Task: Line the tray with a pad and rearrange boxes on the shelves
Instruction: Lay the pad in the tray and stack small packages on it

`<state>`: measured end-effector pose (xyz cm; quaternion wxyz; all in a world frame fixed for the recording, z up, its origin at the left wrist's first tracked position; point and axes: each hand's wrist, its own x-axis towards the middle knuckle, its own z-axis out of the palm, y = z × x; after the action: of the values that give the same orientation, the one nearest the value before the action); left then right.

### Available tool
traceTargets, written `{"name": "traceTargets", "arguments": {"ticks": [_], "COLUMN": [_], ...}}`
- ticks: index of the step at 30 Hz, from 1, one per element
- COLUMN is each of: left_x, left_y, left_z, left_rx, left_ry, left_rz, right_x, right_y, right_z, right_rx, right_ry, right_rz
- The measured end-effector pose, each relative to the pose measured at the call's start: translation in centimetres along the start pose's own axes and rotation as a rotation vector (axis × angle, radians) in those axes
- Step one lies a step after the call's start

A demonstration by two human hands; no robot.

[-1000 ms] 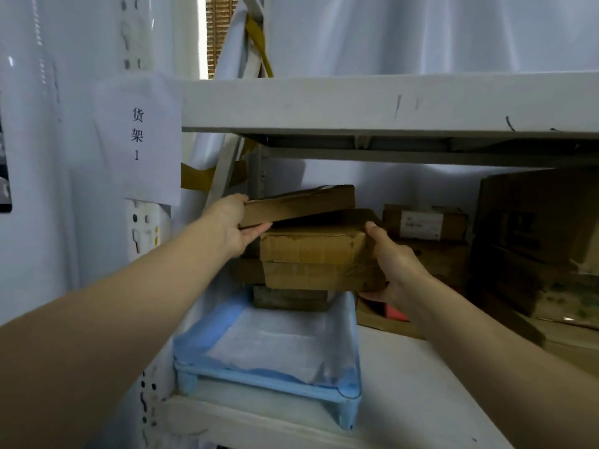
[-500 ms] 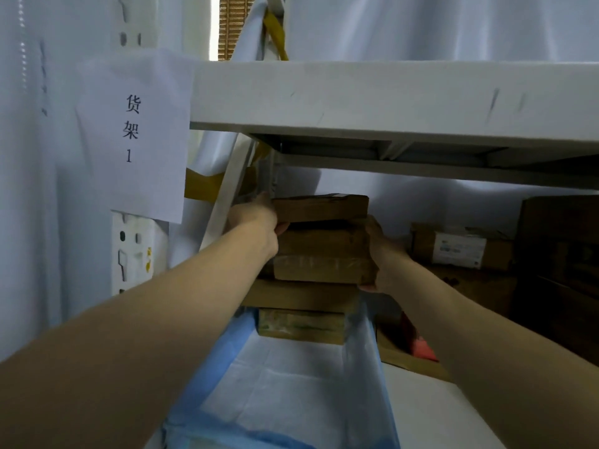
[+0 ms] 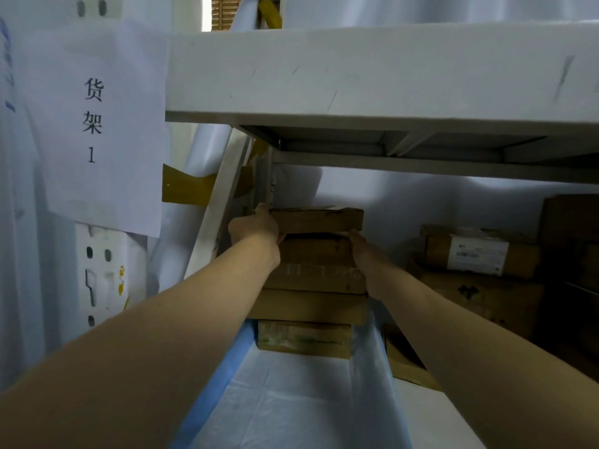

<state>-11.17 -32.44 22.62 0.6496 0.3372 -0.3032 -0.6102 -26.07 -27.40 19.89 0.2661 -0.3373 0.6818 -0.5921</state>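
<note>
Shelving is filling the view: the upper shelf [image 3: 372, 69] is spanning the top, and a paper sign [image 3: 97, 124] printed with two characters and the numeral 1 is hanging on the white upright at left. Beneath the shelf, a pad [image 3: 291, 406], blue at its edges and white in the middle, is lining the tray; the tray itself is hidden under it. At the pad's far end a stack of four cardboard boxes is standing, and the bottom box [image 3: 304, 338] is sitting directly on the pad. Above it a wide flat box [image 3: 308, 306] is lying, then a taped box [image 3: 321, 264], then the top box [image 3: 319, 219].

Both bare forearms are reaching in from the lower edge. The left hand [image 3: 256, 226] is gripping the left end of the top box, its thumb curling under the lower corner. The right hand [image 3: 359, 243] is pressing against the right side of the stack, just under the top box; its grip is mostly hidden behind the wrist, so whether the fingers are curling round anything cannot be told.

More boxes are standing to the right on the lower shelf, one labelled box [image 3: 479, 254] uppermost among them.
</note>
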Motion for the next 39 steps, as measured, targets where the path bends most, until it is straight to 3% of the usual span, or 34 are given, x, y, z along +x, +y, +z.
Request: {"name": "traceTargets", "arguments": {"ticks": [9, 16, 21, 24, 31, 36, 39], "left_x": [1.9, 2.3, 2.3, 4.4, 1.5, -1.0, -5.8], "left_y": [-0.1, -0.7, -2.5, -2.7, -0.9, -2.0, -3.8], "left_z": [0.1, -0.3, -0.4, -0.2, -1.1, -1.1, -0.8], "left_rx": [0.123, 0.422, 0.273, 0.375, 0.558, 0.691, 0.665], "left_ry": [-0.044, -0.084, -0.082, -0.126, -0.069, 0.117, 0.017], "left_rz": [0.025, 0.108, 0.104, 0.122, 0.116, 0.119, 0.096], "right_x": [-1.7, -3.5, -5.0, -6.1, -8.3, -9.9, -11.0], "right_y": [1.7, 3.1, 3.4, 3.1, 4.1, 4.9, 5.6], "right_z": [-2.2, -3.9, -5.3, -6.3, -8.0, -9.6, -11.4], "right_rx": [-0.046, -0.087, -0.112, -0.101, -0.152, -0.062, -0.016], "right_ry": [-0.025, -0.058, -0.084, -0.104, -0.082, -0.063, -0.042], "right_rz": [0.014, 0.022, 0.022, 0.012, -0.035, -0.008, -0.026]}}
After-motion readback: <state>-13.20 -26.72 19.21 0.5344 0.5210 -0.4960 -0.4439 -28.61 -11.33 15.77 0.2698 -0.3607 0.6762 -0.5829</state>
